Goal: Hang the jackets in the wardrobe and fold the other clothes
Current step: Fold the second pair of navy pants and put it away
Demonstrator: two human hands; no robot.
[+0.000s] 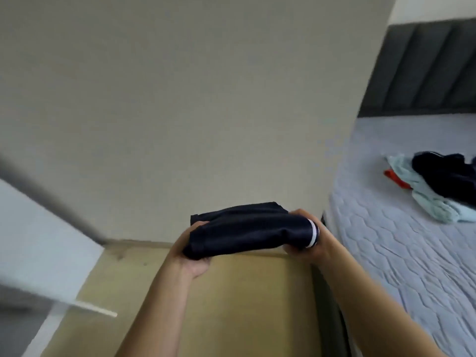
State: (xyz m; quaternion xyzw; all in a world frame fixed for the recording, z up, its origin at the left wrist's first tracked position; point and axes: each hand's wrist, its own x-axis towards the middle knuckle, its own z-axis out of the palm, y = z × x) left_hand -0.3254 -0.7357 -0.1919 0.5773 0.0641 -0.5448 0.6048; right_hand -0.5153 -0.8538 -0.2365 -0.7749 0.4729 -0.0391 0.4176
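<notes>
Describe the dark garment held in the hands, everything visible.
The garment is dark navy, smooth and slightly shiny, folded into a thick bundle. A white striped band shows at its right end. It is held level over a tan wooden surface, the left hand gripping one end and the right hand the other.

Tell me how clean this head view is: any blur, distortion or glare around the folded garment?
Head view: the folded navy garment, left hand and right hand are fairly sharp; motion blur smears the white panel at left; wide-angle distortion bows the mattress edge; light is soft and even, no glare.
</notes>
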